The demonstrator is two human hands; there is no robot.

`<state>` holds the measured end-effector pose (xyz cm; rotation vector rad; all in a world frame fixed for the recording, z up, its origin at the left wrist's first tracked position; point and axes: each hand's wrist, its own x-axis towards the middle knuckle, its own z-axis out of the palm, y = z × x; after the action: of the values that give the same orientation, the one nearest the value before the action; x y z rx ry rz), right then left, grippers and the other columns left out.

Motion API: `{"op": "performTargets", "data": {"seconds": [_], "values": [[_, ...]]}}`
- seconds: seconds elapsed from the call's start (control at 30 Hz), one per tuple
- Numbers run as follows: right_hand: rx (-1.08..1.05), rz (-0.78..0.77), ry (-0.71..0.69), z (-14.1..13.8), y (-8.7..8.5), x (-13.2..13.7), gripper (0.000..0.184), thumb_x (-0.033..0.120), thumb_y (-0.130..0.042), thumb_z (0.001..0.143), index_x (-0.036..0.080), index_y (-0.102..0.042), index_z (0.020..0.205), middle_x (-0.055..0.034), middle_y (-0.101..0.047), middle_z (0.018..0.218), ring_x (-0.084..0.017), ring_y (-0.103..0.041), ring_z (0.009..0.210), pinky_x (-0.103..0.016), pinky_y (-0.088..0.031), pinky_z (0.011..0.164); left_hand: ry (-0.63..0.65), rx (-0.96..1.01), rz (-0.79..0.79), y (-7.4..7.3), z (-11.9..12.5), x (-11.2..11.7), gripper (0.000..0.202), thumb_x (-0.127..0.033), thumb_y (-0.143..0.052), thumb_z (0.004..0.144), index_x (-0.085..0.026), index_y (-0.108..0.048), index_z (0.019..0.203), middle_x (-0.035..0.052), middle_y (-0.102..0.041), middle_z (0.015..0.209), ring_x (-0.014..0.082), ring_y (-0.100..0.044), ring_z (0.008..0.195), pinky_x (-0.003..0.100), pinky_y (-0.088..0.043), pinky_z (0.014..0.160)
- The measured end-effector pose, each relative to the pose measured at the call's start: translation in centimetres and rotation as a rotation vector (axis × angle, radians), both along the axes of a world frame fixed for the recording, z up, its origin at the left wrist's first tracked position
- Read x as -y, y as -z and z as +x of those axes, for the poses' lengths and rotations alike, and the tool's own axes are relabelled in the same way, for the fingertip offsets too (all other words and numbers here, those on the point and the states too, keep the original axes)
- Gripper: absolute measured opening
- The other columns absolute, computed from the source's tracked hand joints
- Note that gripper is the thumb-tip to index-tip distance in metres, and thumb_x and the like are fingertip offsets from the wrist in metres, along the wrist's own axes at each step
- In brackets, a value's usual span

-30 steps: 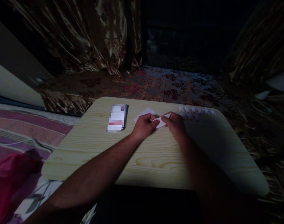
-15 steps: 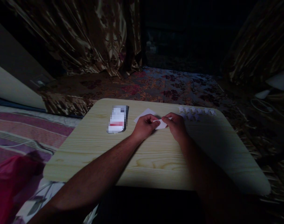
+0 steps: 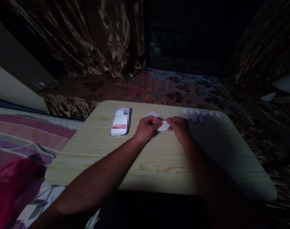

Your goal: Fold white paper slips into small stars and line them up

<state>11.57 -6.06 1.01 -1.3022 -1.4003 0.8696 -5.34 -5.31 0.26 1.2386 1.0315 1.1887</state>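
Note:
My left hand (image 3: 146, 128) and my right hand (image 3: 180, 128) meet over the far middle of a light wooden table (image 3: 159, 159). Both pinch a small white piece of paper (image 3: 164, 126) between their fingertips, low over the tabletop. Another white paper sheet (image 3: 151, 114) lies flat just behind my left hand. To the right of my right hand, several small folded white paper pieces (image 3: 200, 115) lie in rows near the table's far edge.
A blurred phone-like object (image 3: 120, 122) lies on the table left of my hands. A striped bedcover (image 3: 21, 136) and a pink bag (image 3: 13, 181) lie at the left. Patterned carpet (image 3: 159, 86) and shiny curtains (image 3: 87, 38) are behind the table.
The paper piece, raised and angled between my hands a second ago, is now lower and flatter, with my fingertips closer together on it.

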Motion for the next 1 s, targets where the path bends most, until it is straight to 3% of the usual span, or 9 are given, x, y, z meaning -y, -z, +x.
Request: {"op": "performTargets", "data": {"seconds": [0.3,0.77,1.0], "values": [[0.071,0.015,-0.064,-0.04,-0.46,0.43,0.048,0.053,-0.055,0.086,0.018,-0.057,0.054,0.0029,-0.048,0.045,-0.009,-0.039,0.043,-0.025,-0.026,0.046,-0.062,0.021,0.007,-0.35,-0.13,-0.11,0.019,-0.031,-0.076,0.067,-0.014,-0.068,0.071,0.0013,-0.066,0.066,0.0108,-0.053,0.057,0.024,-0.040,0.058],[0.102,0.044,-0.091,-0.18,-0.04,0.31,0.046,0.053,-0.056,0.087,0.018,-0.056,0.056,0.0028,-0.050,0.048,-0.010,-0.041,0.046,-0.025,-0.028,0.048,-0.014,-0.122,0.056,-0.06,-0.46,-0.32,0.026,-0.038,-0.077,0.068,-0.014,-0.071,0.078,0.0037,-0.070,0.072,0.0124,-0.057,0.060,0.026,-0.043,0.061],[0.142,0.022,-0.082,-0.31,-0.09,0.37,0.051,0.058,-0.053,0.087,0.018,-0.056,0.055,0.0016,-0.052,0.047,-0.011,-0.044,0.046,-0.025,-0.029,0.048,-0.005,-0.110,0.067,-0.35,-0.49,-0.23,0.020,-0.032,-0.077,0.067,-0.014,-0.071,0.073,0.0042,-0.070,0.071,0.0135,-0.058,0.062,0.026,-0.044,0.062]]}}
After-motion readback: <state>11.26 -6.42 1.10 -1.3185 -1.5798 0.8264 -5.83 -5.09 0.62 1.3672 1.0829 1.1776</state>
